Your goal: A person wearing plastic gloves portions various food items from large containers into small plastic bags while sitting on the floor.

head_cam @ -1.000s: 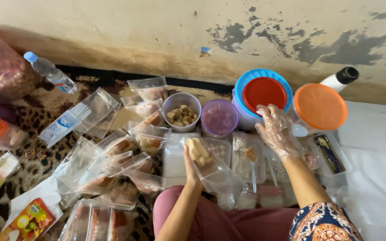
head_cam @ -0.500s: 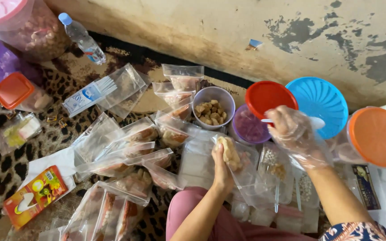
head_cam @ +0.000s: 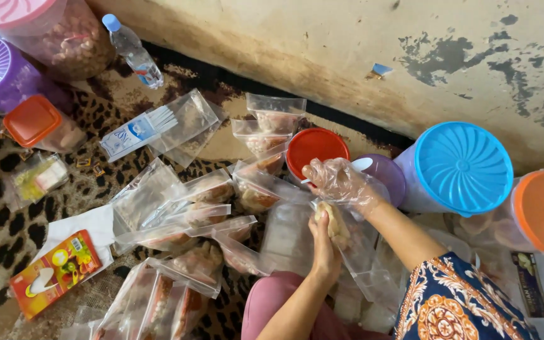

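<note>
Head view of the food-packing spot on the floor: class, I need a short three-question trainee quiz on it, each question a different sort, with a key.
1. True or false: the right hand wears a clear plastic glove.
2. What colour is the lid of the big tub nearest the right arm? A green, B blue, C black.
3. What does the left hand hold open?

Key:
1. True; it also holds a white spoon.
2. B.
3. A clear plastic bag with food in it.
</note>
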